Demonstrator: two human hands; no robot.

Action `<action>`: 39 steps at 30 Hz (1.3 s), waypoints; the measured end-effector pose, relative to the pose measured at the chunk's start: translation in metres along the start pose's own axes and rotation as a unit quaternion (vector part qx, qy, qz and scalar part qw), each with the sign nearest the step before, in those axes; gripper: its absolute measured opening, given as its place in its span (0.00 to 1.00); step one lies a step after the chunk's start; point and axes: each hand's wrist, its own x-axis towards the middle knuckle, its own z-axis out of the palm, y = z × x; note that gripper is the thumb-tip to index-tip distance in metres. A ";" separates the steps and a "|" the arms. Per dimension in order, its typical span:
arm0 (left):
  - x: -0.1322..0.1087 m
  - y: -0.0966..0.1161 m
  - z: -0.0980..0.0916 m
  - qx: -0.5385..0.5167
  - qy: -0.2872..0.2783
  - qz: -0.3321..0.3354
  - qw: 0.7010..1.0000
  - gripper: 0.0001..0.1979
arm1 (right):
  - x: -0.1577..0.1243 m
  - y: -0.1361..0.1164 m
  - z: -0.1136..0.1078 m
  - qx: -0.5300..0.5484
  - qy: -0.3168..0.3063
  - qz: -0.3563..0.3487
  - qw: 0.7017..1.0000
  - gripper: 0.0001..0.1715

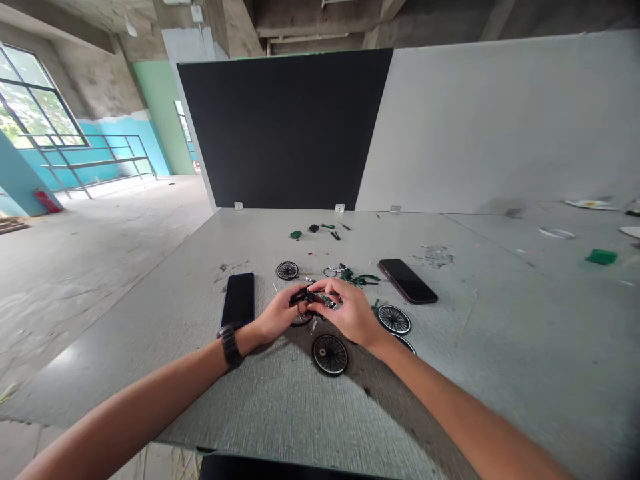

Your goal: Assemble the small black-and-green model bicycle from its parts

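Above the table, my left hand (276,315) pinches a small dark model-bicycle part (301,295), a wristband on that arm. The fingertips of my right hand (356,313) close on the same part from the other side. Fingers cover most of it, so its exact shape is hidden. Just below lies a spoked toy wheel (330,355) with a black tyre. Another wheel (394,320) rests beside my right wrist, partly over a further one. Beyond the hands are a small black wheel (287,270) and a green bicycle frame piece (357,277).
A phone (239,299) lies left of my hands and a second phone (408,280) to the right. Small green and black pieces (314,229) are scattered farther back on the grey table (240,407). A black-and-white upright panel (290,133) borders the table's far side.
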 end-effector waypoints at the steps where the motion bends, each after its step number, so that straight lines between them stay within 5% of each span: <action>1: 0.000 0.001 0.000 0.001 0.005 0.003 1.000 0.23 | 0.000 0.001 -0.003 0.005 -0.001 -0.011 1.000 0.25; 4: -0.002 0.002 0.002 -0.010 0.021 -0.012 1.000 0.25 | 0.001 0.003 -0.013 -0.010 0.010 -0.020 1.000 0.27; 9: -0.004 -0.001 0.004 -0.057 0.054 -0.032 0.996 0.23 | -0.003 0.010 -0.020 -0.074 0.027 0.024 0.997 0.09; 16: -0.007 -0.003 0.006 -0.117 0.062 -0.057 0.990 0.17 | -0.005 0.014 -0.014 -0.091 0.042 0.045 0.994 0.20; 26: -0.012 -0.006 0.003 -0.161 0.058 -0.047 0.984 0.17 | -0.005 0.005 -0.009 -0.089 0.045 0.021 0.995 0.20; 39: -0.011 0.002 0.005 -0.135 0.051 -0.046 0.988 0.29 | -0.006 0.005 -0.016 -0.119 0.034 0.023 0.992 0.20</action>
